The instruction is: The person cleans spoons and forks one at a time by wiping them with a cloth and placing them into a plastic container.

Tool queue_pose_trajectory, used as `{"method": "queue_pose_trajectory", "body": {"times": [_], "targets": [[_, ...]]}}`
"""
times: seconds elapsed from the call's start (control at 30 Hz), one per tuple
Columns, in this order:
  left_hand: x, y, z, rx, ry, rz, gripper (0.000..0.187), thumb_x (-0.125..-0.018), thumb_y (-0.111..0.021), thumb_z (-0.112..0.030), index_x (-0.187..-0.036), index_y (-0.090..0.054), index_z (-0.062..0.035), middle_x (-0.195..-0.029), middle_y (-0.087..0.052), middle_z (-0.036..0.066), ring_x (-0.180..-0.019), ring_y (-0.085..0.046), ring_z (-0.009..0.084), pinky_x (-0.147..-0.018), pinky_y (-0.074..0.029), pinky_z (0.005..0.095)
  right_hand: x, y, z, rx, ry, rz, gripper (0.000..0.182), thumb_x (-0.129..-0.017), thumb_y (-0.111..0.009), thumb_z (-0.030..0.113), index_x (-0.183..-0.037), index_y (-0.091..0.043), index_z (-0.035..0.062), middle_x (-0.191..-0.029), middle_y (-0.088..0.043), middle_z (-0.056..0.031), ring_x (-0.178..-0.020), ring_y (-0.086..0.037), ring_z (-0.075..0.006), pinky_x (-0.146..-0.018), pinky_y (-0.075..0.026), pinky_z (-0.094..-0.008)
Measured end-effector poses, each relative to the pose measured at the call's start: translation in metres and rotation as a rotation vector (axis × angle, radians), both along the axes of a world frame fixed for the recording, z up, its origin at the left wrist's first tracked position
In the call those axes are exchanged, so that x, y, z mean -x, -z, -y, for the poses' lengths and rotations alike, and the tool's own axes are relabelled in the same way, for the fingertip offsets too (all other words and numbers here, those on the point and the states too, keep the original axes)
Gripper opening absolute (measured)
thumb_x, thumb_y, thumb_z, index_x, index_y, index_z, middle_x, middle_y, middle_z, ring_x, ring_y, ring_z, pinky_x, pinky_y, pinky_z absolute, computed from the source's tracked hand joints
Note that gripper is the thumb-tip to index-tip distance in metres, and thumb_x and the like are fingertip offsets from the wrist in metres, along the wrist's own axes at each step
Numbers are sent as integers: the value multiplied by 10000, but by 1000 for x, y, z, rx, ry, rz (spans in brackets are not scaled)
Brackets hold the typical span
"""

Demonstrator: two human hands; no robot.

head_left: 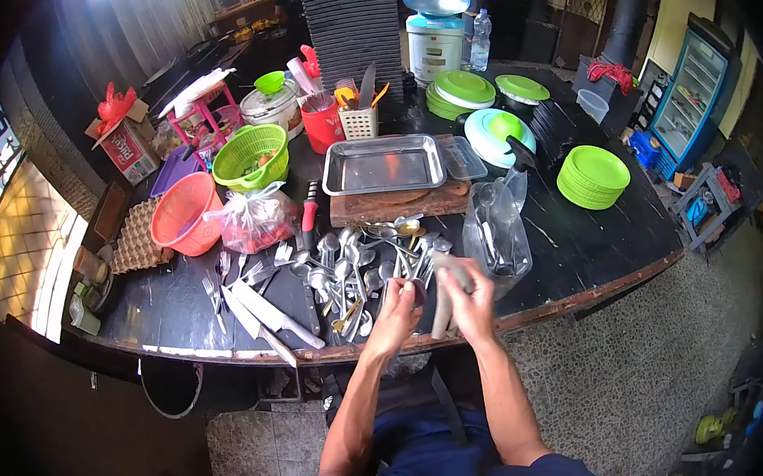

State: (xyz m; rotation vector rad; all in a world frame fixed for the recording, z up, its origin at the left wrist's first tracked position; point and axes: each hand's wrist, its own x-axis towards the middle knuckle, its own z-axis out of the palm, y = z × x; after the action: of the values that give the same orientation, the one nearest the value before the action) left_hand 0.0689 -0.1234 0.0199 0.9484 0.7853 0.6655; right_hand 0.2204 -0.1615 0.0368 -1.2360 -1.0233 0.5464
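Note:
My right hand [469,303] is closed around a greyish cloth [442,311], which hangs down over the table's front edge. Just left of it, my left hand [393,318] is held in a pinch. A small dark piece shows at its fingertips, perhaps part of a utensil; I cannot make out which. Beyond both hands lies a loose heap of metal spoons [343,263]. Several forks [257,271] are at the heap's left side. A clear plastic bag [498,234] with cutlery inside lies to the right of my hands.
Two large knives [272,314] lie at the front edge on the left. A steel tray [383,165] rests on a wooden board [370,207] behind the spoons. Baskets [250,157] and a filled plastic bag [259,220] stand left; green plates [593,177] are stacked right.

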Motion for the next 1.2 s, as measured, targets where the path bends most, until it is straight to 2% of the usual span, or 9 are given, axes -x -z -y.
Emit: {"method": "queue_pose_trajectory", "body": {"times": [0.07,0.1,0.2,0.3,0.37,0.5,0.57,0.87,1.2], "targets": [[-7,-8,7,-122,-54,25,153,-1123,-407,-284,-1183,-420,-144,-768,-408,-55,-590,-329,35,-486,-280,214,10,5,1,24,-103,185,224,-965,-701,147,-1082,-705,-43,-987,-725,-100,-889,-673,-158,-801,-518,-298],[-9,11,3,-504,-144,-116,182,-1125,-412,-289,-1174,-417,-115,-813,-432,-46,-648,-370,38,-535,-328,204,19,-6,9,178,-190,-22,221,-971,-694,146,-1081,-708,-44,-968,-728,-125,-876,-682,-170,-770,-519,-309],[-3,10,3,-394,-216,-137,183,-1097,-486,-207,-1096,-409,-41,-886,-542,60,-795,-509,133,-674,-457,321,31,-8,14,78,-108,99,205,-983,-678,138,-1083,-711,-38,-942,-725,-131,-854,-672,-152,-745,-516,-320],[-1,17,2,-592,-310,-229,176,-1097,-489,-205,-1092,-410,-48,-874,-545,65,-783,-498,114,-647,-447,314,47,-2,17,38,-27,191,234,-961,-700,160,-1073,-699,-45,-923,-708,-183,-838,-719,-296,-721,-533,-375],[-3,27,-2,-544,-374,-137,205,-1098,-499,-238,-1108,-414,-52,-885,-559,69,-760,-516,119,-644,-465,298,60,-2,18,-2,47,233,251,-960,-693,166,-1091,-680,-47,-920,-692,-215,-846,-706,-386,-715,-532,-424],[-3,23,-10,-369,-384,-29,252,-1104,-477,-291,-1223,-403,-81,-956,-569,56,-850,-550,93,-688,-478,251,68,13,21,25,75,241,226,-968,-685,135,-1093,-676,-54,-898,-710,-193,-818,-720,-275,-723,-534,-379],[-6,-2,-6,-170,-392,191,251,-1088,-522,-283,-1197,-508,-57,-960,-606,48,-851,-553,85,-665,-462,242,72,19,24,114,32,129,198,-915,-697,100,-1033,-659,-54,-860,-686,-240,-798,-700,-415,-687,-526,-436],[8,-10,-37,-352,-492,-100,275,-989,-714,-263,-809,-697,-55,-658,-582,-74,-587,-431,1,-522,-297,208,59,27,37,304,-224,-4,293,-858,-803,224,-984,-701,-20,-775,-721,-146,-695,-679,-144,-643,-528,-354],[30,-11,-44,-737,-618,-490,180,-939,-749,-134,-887,-737,38,-666,-684,29,-585,-570,22,-511,-432,207,42,-15,19,29,56,316,267,-911,-751,172,-1092,-728,-22,-1019,-742,-177,-886,-719,-305,-809,-557,-385]]}}
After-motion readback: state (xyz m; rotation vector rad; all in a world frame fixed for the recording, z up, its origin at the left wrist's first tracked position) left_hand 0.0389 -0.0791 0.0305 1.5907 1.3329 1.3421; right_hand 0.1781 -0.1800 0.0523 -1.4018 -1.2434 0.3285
